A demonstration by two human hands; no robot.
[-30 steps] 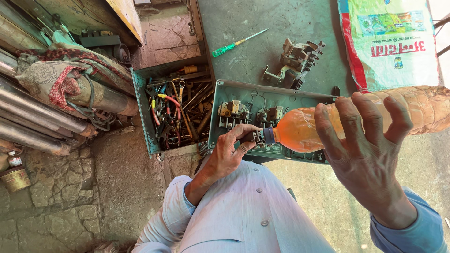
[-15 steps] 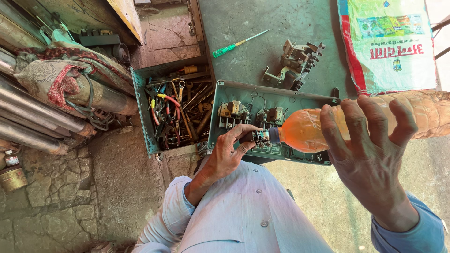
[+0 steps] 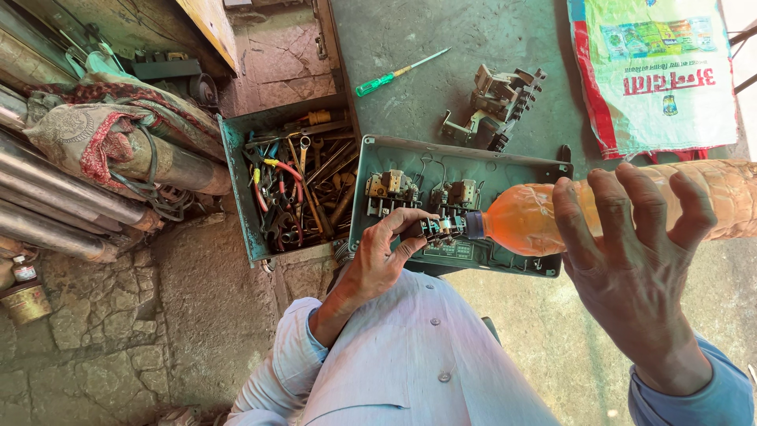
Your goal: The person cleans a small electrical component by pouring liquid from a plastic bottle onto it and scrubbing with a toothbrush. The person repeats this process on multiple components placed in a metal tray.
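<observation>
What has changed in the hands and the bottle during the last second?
Very little. The right hand keeps tilting the orange bottle, its neck now slightly nearer the small electrical part that the left hand still pinches. The toolbox and screwdriver stayed put.

single head-worn camera, facing steeply down at close range over the person's lap onto the concrete floor [image 3: 520, 331]; no second view shares the scene.

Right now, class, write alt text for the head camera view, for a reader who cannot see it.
A person's right hand tilts a plastic bottle of orange liquid toward a small electrical part pinched in the left hand, above an open green switch box. Beside it sit a tool tray, a green screwdriver and a printed sack.
</observation>
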